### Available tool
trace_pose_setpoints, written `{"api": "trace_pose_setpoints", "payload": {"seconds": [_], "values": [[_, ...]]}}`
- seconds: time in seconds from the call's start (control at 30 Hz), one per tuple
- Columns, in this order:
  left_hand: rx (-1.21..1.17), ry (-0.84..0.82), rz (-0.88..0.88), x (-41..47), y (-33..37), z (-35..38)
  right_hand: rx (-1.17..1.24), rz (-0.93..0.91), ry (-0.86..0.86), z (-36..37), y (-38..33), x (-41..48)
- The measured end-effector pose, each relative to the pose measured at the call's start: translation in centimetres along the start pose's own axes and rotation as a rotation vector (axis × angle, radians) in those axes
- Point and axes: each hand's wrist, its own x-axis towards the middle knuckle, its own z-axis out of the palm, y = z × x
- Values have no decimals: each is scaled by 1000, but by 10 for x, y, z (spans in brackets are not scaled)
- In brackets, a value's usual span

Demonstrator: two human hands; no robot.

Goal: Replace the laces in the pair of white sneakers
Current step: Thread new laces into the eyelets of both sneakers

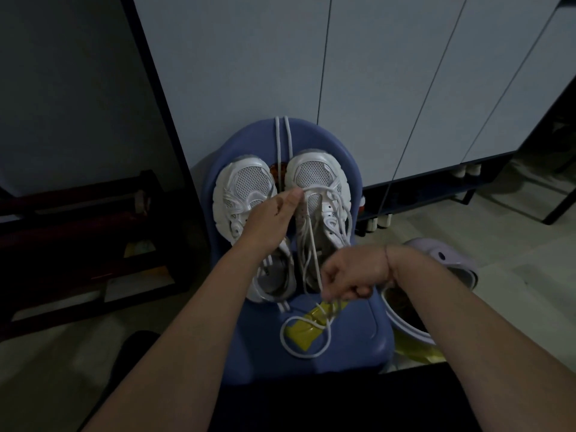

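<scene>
Two white sneakers lie side by side, toes away from me, on a blue plastic stool (349, 335). The left sneaker (246, 191) has no lace in its eyelets. The right sneaker (321, 182) carries a loose white lace (338, 213) across its front eyelets. My left hand (274, 216) reaches over the left sneaker and pinches that lace at the right sneaker's lowest eyelets. My right hand (352, 272) is curled round the lace strands near the heel, and their ends loop down onto the stool (299, 338). Another white lace (282, 141) lies between the toes, running over the stool's far edge.
A yellow wrapper (308, 328) lies on the stool's near part. A white bowl (402, 310) and a pale lilac clog (445, 260) sit on the floor to the right. White cabinet doors (374, 73) stand behind, and a dark wooden shelf (78, 232) stands at the left.
</scene>
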Motion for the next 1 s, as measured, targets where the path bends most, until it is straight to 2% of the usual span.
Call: {"api": "trace_pose_setpoints", "payload": {"seconds": [0.07, 0.17, 0.23, 0.33, 0.37, 0.43, 0.53, 0.67, 0.83, 0.9, 1.0], "values": [[-19, -5, -14, 1, -1, 1, -46, 34, -152, 7, 1, -7], [-30, -2, -23, 2, -1, 1, -68, 30, -105, 6, -2, -10], [-28, 3, -21, 2, -1, 1, -2, -16, 113, 1, -4, -8], [-49, -3, -26, 3, -2, 2, 318, -150, 614, -7, -9, 0], [-44, -5, -29, 3, -2, 2, 405, -189, 720, -10, -12, 4], [-33, -5, -29, 4, -3, 2, 486, -218, 797, -12, -18, 17], [-31, -2, -24, 4, -3, 1, 490, -182, 825, -11, -24, 35], [-35, -4, -25, 4, -3, 1, 495, -117, 803, -11, -23, 45], [-66, -21, -27, 4, -3, 0, 644, -161, 725, -14, -19, 41], [-84, -21, -32, 4, -3, 0, 572, -149, 604, -14, -16, 33], [-96, -24, -22, 5, -3, 0, 343, -79, 271, -6, -11, 18]]}}
